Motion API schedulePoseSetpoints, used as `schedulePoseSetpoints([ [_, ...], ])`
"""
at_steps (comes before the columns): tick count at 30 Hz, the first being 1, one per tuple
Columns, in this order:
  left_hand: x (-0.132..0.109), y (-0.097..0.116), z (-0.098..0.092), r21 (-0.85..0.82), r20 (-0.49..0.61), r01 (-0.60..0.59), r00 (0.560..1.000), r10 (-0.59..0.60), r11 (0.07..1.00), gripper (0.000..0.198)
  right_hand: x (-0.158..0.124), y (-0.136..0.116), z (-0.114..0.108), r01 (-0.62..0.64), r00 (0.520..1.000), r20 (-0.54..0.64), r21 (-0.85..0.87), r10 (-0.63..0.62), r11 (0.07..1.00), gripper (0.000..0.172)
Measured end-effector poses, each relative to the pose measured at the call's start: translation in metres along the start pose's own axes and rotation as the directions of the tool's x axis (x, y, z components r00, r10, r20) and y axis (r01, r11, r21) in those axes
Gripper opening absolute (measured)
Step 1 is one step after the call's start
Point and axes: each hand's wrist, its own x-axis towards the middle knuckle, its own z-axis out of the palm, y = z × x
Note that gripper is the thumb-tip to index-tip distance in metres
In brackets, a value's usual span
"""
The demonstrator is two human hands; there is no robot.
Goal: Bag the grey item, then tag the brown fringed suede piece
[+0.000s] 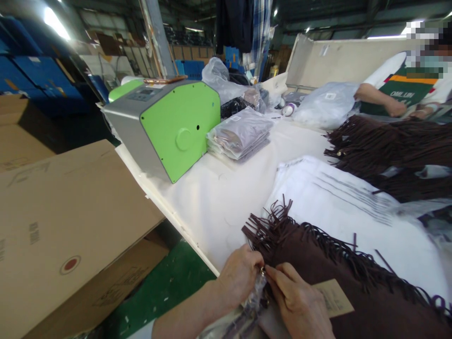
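Note:
Both hands meet at the near edge of the table, over a small gold-coloured metal piece [262, 270] with clear plastic wrap [257, 293] hanging below it. My left hand [240, 270] pinches the metal piece from the left. From the right, my right hand [294, 296] closes its thumb and finger on the same piece. Dark brown fringed fabric [318, 268] lies beside and beyond my right hand, with a tan card tag [334, 298] on it. Under the brown fabric's far side is a white plastic sack [339, 202] with printed lines.
A green and grey machine [180, 132] stands at the table's left edge, beside stacked plastic-wrapped packets [240, 132]. Large cardboard boxes [67, 226] are at left. Across the table [226, 197], a person's hands [395, 107] are near a brown fringed pile [395, 146].

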Motion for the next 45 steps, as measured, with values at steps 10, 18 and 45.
schedulePoseSetpoints([
  [10,-0.005,0.001,-0.003,0.033,-0.012,-0.005,1.0,0.005,0.999,0.021,0.002,0.002,-0.003,0.046,0.999,0.01,0.022,-0.046,0.999,0.026],
  [18,-0.004,0.003,-0.004,-0.036,0.013,0.009,1.0,-0.009,0.999,0.028,0.001,0.002,-0.001,0.051,0.999,-0.001,-0.026,-0.051,0.998,0.026],
  [45,-0.014,0.005,0.0,0.023,-0.032,0.092,0.995,-0.091,0.995,0.013,0.001,0.001,-0.007,0.079,0.991,-0.121,0.106,-0.066,0.991,0.027],
])
